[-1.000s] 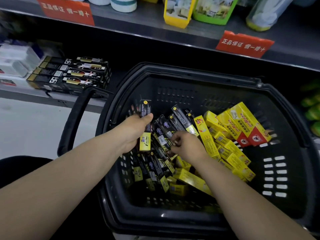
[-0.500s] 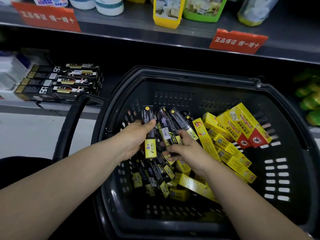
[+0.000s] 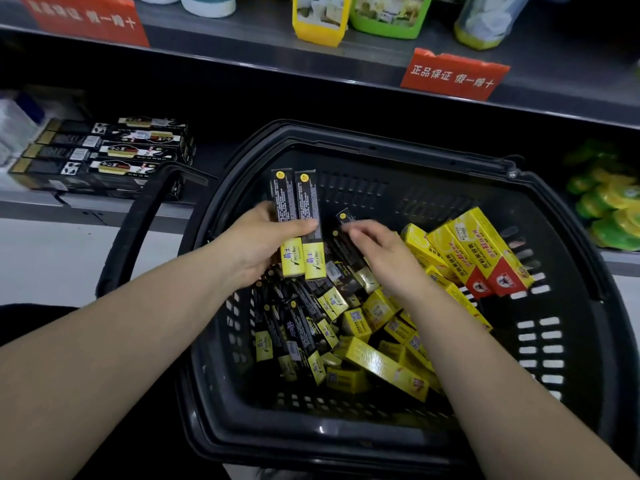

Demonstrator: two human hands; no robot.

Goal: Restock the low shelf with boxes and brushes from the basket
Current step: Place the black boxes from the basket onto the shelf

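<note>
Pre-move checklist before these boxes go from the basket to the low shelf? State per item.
1. Left hand grips two black boxes side by side, thumb across both: ok.
2. Both held boxes face the same way, yellow ends down: ok.
3. Right hand fingers curl round third box: ok.
4. Third box clear of the pile in the basket: not ok, lower end sits among others.
5. Room on low shelf beside the shelved stack: cannot tell, too dark.
6. Basket handle stands between hands and stack: not ok, probably must be cleared.
</note>
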